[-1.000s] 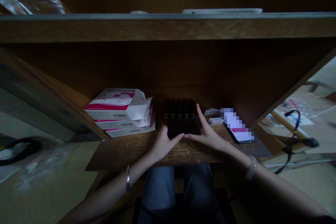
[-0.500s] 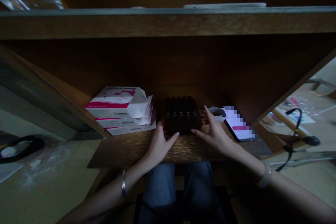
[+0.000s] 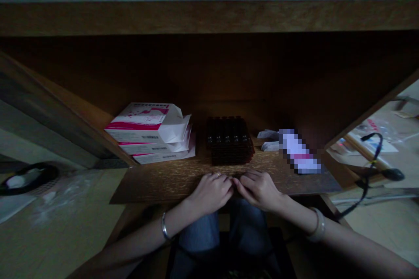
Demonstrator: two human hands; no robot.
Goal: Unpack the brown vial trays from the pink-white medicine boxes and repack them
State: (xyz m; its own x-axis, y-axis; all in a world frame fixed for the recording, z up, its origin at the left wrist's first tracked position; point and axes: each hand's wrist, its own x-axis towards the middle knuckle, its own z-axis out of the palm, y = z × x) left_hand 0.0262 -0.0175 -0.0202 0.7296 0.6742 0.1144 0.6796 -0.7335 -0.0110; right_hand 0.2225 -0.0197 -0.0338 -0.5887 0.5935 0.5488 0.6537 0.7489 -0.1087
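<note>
My left hand (image 3: 212, 192) rests at the front edge of a wooden shelf board (image 3: 157, 183), its fingers curled in. Close beside it, my right hand (image 3: 260, 189) is curled the same way, and the fingertips of both hands nearly meet. Neither hand shows anything held. Just beyond them stands a neat stack of dark brown plastic trays (image 3: 231, 152) with glossy ridged shapes on top; the hands are apart from it. To its left, several white and pink cardboard boxes (image 3: 147, 133) lie piled up, their near-right ends open or flapped.
Right of the stack lie grey-white strips (image 3: 270, 146) and a phone-like flat thing (image 3: 301, 152), partly pixelated. An upper shelf edge (image 3: 209, 13) crosses overhead. A black cable (image 3: 368, 174) hangs at the right, and clear plastic wrapping (image 3: 62, 196) is on the floor at left.
Both hands have let go of the brown tray stack, drawn back toward me to the shelf's front edge, come together and curled their fingers. The stack stays in place.
</note>
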